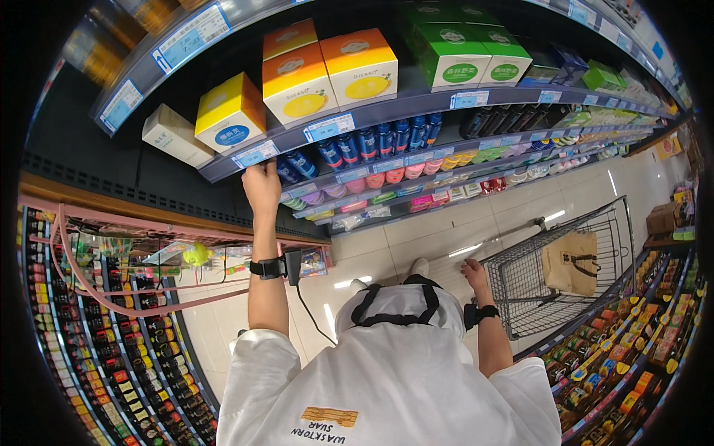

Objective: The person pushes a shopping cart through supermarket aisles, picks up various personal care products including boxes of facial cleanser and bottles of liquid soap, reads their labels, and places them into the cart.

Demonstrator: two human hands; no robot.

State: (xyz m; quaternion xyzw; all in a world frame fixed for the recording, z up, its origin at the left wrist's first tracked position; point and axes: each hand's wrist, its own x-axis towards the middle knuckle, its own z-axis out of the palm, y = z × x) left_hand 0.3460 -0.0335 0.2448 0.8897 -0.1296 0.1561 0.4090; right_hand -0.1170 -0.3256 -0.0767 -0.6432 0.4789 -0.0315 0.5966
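My left hand (261,188) is raised to the front edge of a store shelf, at the price tag (255,154) below a yellow box (231,115); the fingertips are partly hidden behind the shelf edge. A white carton (177,135) lies tilted left of the yellow box, and orange-and-white boxes (301,83) stand to its right. Just right of my left hand, blue cans (302,164) stand on the shelf below. My right hand (476,275) hangs low beside the metal shopping cart (558,267), its fingers loosely curled, with nothing visible in it.
The cart holds a beige bag (570,263). Green-and-white boxes (453,58) stand further right on the shelf. A pink wire rack (167,295) with toys juts out at the left. Shelves of jars (591,357) line the lower right; bottles (122,357) fill those at the lower left.
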